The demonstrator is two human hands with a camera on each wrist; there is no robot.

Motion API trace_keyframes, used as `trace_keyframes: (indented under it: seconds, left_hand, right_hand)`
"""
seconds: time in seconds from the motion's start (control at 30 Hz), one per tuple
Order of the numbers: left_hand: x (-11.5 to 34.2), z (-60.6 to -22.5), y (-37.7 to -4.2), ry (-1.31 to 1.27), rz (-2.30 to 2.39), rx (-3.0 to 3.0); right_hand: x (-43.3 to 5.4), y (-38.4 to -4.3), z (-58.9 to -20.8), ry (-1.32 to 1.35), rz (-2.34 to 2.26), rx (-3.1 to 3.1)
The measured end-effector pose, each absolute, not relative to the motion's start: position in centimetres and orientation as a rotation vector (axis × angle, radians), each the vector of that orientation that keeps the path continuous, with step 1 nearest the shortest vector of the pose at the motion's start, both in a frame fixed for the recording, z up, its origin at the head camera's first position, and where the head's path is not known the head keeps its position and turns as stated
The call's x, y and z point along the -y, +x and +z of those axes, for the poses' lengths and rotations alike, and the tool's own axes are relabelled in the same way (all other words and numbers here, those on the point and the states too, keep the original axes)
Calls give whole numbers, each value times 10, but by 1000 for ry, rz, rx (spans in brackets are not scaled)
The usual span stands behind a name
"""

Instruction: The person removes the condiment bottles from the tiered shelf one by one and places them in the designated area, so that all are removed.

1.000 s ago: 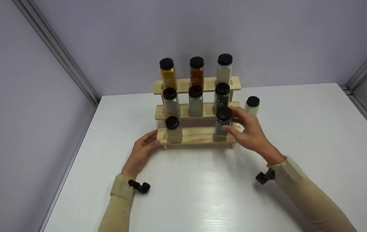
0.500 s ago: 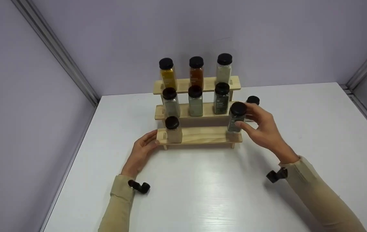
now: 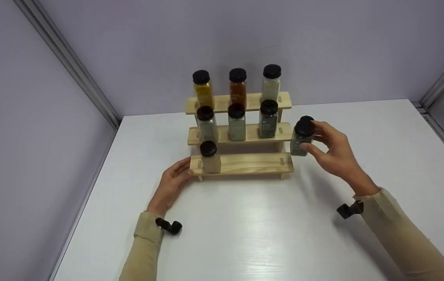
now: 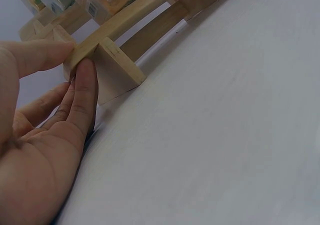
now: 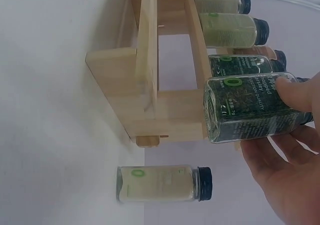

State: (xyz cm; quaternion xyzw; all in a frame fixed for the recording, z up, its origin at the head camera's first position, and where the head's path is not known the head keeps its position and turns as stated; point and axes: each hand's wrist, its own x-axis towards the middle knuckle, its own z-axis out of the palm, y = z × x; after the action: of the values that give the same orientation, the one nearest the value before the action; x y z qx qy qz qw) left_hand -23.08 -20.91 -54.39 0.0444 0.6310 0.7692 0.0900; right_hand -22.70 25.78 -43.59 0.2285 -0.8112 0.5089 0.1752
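Observation:
My right hand (image 3: pixel 337 154) grips a jar of chopped parsley (image 5: pixel 250 107), dark green with a black cap, thumb on one side and fingers on the other. It hangs just off the right end of the stepped wooden spice rack (image 3: pixel 251 164). My left hand (image 3: pixel 169 189) pinches the left end of the rack's lowest shelf, with the thumb (image 4: pixel 45 55) over the plank and a finger (image 4: pixel 84 97) beneath. On that shelf stands one pale jar (image 3: pixel 211 162) at the left; the rest of its plank is bare wood.
The middle shelf bears three jars, among them a dark green one (image 3: pixel 268 123). Yellow (image 3: pixel 204 93), red-brown (image 3: pixel 238 93) and pale (image 3: pixel 270 89) jars line the top shelf. A cream-coloured jar (image 5: pixel 157 184) stands right of the rack, mostly hidden in the head view. Walls enclose the white table (image 3: pixel 237 234).
My right hand has carried the parsley jar rightward from the lowest shelf's right end to beyond the rack, now overlapping the cream-coloured jar. My left hand and the rack have stayed put.

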Motion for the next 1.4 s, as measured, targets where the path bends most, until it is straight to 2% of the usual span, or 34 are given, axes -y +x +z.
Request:
trace_keyframes:
  seconds: [0.7, 1.4]
  left_hand:
    - [210, -546, -231, 118, 2268, -1897]
    - [210, -544, -230, 124, 2260, -1909]
  right_hand:
    - [-296, -231, -428, 586, 1353, 2287]
    - [-322, -258, -429, 499, 1364, 2289]
